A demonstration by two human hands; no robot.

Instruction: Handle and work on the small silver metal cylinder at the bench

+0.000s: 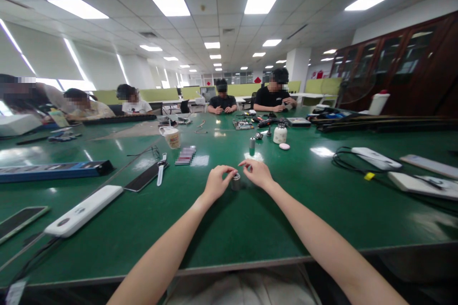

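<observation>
A small silver-grey metal cylinder (235, 183) stands upright on the green table, close in front of me. From its left side, the thumb and index finger of my left hand (218, 182) close in at its top rim; the other fingers are partly hidden. My right hand (258, 173) hovers just to the right, apart from the cylinder. Its fingers are bent but spread, with nothing visible between them. Farther ahead stands a second metal cylinder (252, 144), beside a white jar (280, 134) and a pink round lid (284, 146).
A paper cup (171, 137), a watch (161, 169) and a dark phone (143, 177) lie left. White power banks (84, 212) (376, 158) with cables flank both sides. A blue power strip (53, 170) is far left. Several people sit around the table; circuit boards (243, 124) lie beyond.
</observation>
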